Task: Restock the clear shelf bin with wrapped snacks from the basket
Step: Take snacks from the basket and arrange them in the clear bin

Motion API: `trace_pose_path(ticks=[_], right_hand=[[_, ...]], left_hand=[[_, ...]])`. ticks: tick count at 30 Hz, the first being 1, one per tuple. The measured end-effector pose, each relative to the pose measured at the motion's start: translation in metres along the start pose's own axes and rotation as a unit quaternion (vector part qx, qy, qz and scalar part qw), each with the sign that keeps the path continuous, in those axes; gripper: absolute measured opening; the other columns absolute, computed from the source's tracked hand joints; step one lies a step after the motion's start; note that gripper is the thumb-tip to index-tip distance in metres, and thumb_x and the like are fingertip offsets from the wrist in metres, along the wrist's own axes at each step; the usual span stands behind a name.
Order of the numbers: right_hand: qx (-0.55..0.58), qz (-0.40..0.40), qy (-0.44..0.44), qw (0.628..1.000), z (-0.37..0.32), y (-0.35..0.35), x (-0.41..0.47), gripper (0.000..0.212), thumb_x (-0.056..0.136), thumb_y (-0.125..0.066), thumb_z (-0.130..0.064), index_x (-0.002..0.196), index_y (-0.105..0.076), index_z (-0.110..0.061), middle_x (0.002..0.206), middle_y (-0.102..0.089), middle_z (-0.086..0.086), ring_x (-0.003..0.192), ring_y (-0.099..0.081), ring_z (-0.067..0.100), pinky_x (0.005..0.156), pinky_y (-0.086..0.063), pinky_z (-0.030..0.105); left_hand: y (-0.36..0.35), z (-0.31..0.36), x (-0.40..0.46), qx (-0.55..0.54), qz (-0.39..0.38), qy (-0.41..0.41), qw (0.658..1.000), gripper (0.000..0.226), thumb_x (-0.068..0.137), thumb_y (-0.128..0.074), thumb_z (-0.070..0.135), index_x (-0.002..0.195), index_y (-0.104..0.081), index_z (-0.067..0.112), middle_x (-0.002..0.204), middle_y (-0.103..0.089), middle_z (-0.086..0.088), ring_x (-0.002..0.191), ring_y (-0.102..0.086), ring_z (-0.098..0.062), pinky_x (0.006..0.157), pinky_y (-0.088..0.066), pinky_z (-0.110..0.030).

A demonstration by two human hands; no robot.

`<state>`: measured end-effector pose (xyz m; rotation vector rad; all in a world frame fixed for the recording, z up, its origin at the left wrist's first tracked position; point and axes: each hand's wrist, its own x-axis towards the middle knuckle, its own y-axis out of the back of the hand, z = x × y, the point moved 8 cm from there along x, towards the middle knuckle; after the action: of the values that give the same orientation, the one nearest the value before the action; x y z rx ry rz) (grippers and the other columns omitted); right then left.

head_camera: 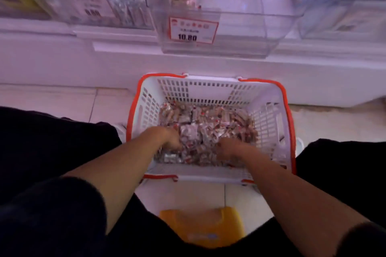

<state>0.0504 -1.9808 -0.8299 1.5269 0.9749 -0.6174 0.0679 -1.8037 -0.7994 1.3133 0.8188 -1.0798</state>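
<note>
1. The left hand (pixel 170 139) is buried in the wrapped snacks (pixel 208 129) at about 8 o'clock inside the basket (pixel 269 115). Its fingers look curled down into the pile, as if gathering a handful, but motion blur hides whether they have closed on any.
2. The wrapped snacks cover the basket floor in a loose layer, silvery with red marks. Plenty of stock is left to move.
3. The right hand (pixel 226 147) is sunk into the same pile at about 5 o'clock in the basket, near the left hand but apart from it. I cannot tell whether its fingers are spread or pinching.
4. The clear shelf bin (pixel 240 33) sits at 12 o'clock from the basket, up on the shelf edge, with a price tag (pixel 193 30) on its front. Its left rear holds a column of snacks; the rest looks see-through and unfilled.
5. Judged from this, restocking is at an early or middle stage: the bin is far from full, and this scoop has not yet been lifted.
</note>
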Motion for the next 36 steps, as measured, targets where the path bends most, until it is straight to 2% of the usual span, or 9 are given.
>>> trace_pose_path(ticks=[7,11,16,20,23,25,27,32,36], right_hand=[[0.259,0.035,-0.124,0.957,0.055,-0.070,0.043,0.110,0.057,-0.081,-0.067,0.144,-0.042,-0.012,0.142,-0.048,0.013,0.128,-0.048,0.032,0.108,-0.041,0.040],[0.344,0.024,-0.087,0.935,0.034,-0.067,0.071,0.111,0.054,-0.083,-0.068,0.137,-0.049,-0.003,0.129,-0.062,0.013,0.115,-0.060,0.027,0.093,-0.049,0.032],[0.247,0.094,-0.086,0.961,0.000,-0.055,0.082,0.102,0.056,-0.082,-0.069,0.124,-0.048,-0.001,0.118,-0.064,0.015,0.103,-0.063,0.030,0.085,-0.056,0.039],[0.152,0.127,-0.034,0.980,-0.024,-0.051,0.091,0.093,0.069,-0.078,-0.060,0.136,-0.036,-0.011,0.121,-0.061,0.015,0.111,-0.059,0.036,0.087,-0.053,0.041],[0.204,0.128,-0.025,0.970,-0.020,-0.055,0.097,0.068,0.083,-0.069,-0.049,0.134,-0.041,-0.015,0.117,-0.063,0.014,0.108,-0.060,0.038,0.085,-0.051,0.040],[0.230,0.131,-0.015,0.964,-0.012,-0.057,0.103,0.033,0.090,-0.065,-0.033,0.114,-0.053,-0.015,0.107,-0.066,0.015,0.102,-0.062,0.036,0.077,-0.049,0.036],[0.278,0.131,-0.019,0.951,-0.002,-0.056,0.105,0.012,0.096,-0.060,-0.027,0.094,-0.057,-0.015,0.099,-0.067,0.015,0.096,-0.063,0.033,0.076,-0.050,0.037],[0.368,0.092,-0.011,0.925,0.004,-0.068,0.110,0.016,0.096,-0.061,-0.025,0.089,-0.054,-0.012,0.090,-0.062,0.011,0.088,-0.059,0.027,0.069,-0.047,0.034],[0.598,0.053,-0.095,0.794,0.010,-0.077,0.102,0.048,0.076,-0.075,-0.058,0.095,-0.070,-0.015,0.094,-0.070,0.003,0.087,-0.065,0.021,0.070,-0.053,0.031]], left_hand=[[-0.068,-0.017,0.083,-0.165,0.107,0.101,0.975,0.114,0.085,-0.074,0.046,0.157,0.007,0.011,0.164,0.009,-0.018,0.147,-0.017,-0.045,0.115,-0.033,-0.048],[-0.062,-0.044,0.097,-0.165,0.140,0.161,0.963,0.119,0.084,-0.076,0.046,0.156,0.015,0.020,0.162,0.022,-0.015,0.149,0.000,-0.047,0.116,-0.027,-0.055],[-0.057,-0.039,0.112,-0.223,0.166,0.112,0.954,0.086,0.088,-0.073,0.019,0.153,-0.017,0.017,0.159,-0.015,-0.020,0.139,-0.032,-0.045,0.106,-0.040,-0.047],[-0.060,-0.040,0.118,-0.264,0.181,0.059,0.946,0.060,0.084,-0.076,0.031,0.131,-0.044,0.015,0.124,-0.055,-0.011,0.111,-0.057,-0.031,0.093,-0.049,-0.039],[-0.048,-0.033,0.120,-0.244,0.232,0.043,0.941,0.014,0.090,-0.062,0.025,0.090,-0.053,0.015,0.084,-0.048,-0.003,0.076,-0.052,-0.022,0.069,-0.041,-0.030],[-0.045,-0.031,0.122,-0.277,0.250,0.055,0.926,0.023,0.090,-0.054,0.012,0.070,-0.043,0.013,0.071,-0.034,-0.005,0.062,-0.036,-0.019,0.058,-0.036,-0.029],[-0.047,-0.023,0.115,-0.226,0.218,0.021,0.949,0.011,0.088,-0.063,0.011,0.090,-0.053,0.009,0.083,-0.048,-0.009,0.075,-0.048,-0.021,0.064,-0.043,-0.030],[-0.068,-0.017,0.122,-0.428,0.186,0.003,0.885,0.066,0.084,-0.077,0.014,0.131,-0.031,0.012,0.110,-0.052,-0.011,0.096,-0.051,-0.022,0.070,-0.048,-0.025],[-0.067,-0.009,0.125,-0.468,0.153,0.008,0.870,0.049,0.095,-0.062,0.014,0.130,-0.030,0.005,0.112,-0.056,-0.021,0.103,-0.059,-0.034,0.087,-0.052,-0.044]])
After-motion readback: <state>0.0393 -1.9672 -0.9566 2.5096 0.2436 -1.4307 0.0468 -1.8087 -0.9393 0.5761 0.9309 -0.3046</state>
